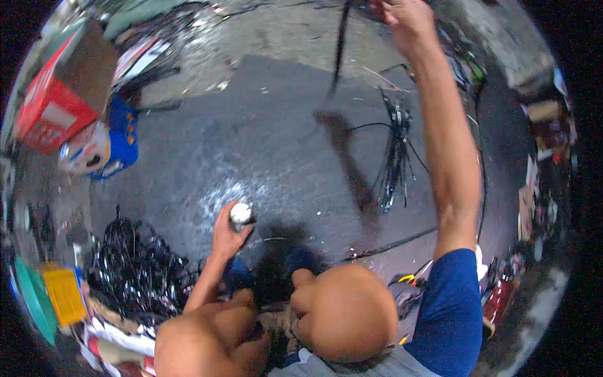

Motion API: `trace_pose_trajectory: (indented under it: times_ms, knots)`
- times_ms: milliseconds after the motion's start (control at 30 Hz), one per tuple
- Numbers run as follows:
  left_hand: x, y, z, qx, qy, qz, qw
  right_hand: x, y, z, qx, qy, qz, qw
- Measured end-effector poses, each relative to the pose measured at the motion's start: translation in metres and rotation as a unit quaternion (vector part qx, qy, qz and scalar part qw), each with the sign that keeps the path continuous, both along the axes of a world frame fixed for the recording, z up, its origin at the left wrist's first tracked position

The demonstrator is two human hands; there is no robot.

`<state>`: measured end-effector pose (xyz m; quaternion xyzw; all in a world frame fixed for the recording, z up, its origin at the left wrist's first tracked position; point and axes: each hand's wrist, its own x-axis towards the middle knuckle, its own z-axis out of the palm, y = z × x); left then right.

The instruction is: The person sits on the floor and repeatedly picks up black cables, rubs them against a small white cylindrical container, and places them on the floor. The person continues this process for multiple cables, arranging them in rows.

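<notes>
1. Nearest, at 6 to 7 o'clock from the middle of the view, we see the wearer's two bent bare knees (348,308); at 4 to 5 o'clock, a dark blue sleeve (449,308) covers the upper right arm.
2. At 8 o'clock, near the rim, we note a flat yellow item (63,295) beside a green one (31,301).
3. Also toward 8 o'clock, but closer in, we find a tangled heap of glossy black strips (135,264).
4. Nearer the middle, at 8 o'clock, we observe the left hand (231,231) clamped on a silvery round object (241,213), thumb and fingers curved around its sides. Glare whitens its top. Hand and object are over a dark grey sheet (264,157) covering the floor.
5. At 2 o'clock we see a loose bundle of thin black cables (394,151) on the sheet, one strand reaching toward the arm's shadow.
6. Between 9 and 10 o'clock, we see an open red carton (56,107) next to a blue box (124,138).
7. Farthest, at 1 o'clock, we follow the outstretched forearm to the right hand (409,19), cut by the upper edge. A black strap (340,56) hangs just beside it, toward 12 o'clock; we cannot tell whether the fingers are clamped on it.
</notes>
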<state>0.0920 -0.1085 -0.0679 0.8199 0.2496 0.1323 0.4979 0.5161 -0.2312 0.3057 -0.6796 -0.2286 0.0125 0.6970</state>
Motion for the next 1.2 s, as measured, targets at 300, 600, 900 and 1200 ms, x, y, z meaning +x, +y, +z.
trace_pose_trajectory:
  times_ms: [300,600,900,1200]
  knots:
    - [-0.064,-0.01,0.007,0.009,0.034,0.046,0.998,-0.059,-0.075,-0.269,-0.067,0.01,-0.157,0.985]
    - [-0.158,0.019,0.027,0.142,0.077,0.031,0.986,-0.025,-0.237,-0.382,-0.436,-0.028,-0.361,0.824]
    - [-0.224,0.053,-0.018,0.28,0.062,0.005,0.958,0.059,-0.361,-0.4,-0.588,0.127,-0.385,0.7]
    - [-0.164,0.008,0.013,0.143,0.089,0.059,0.984,0.042,-0.264,-0.368,-0.676,0.089,-0.224,0.696]
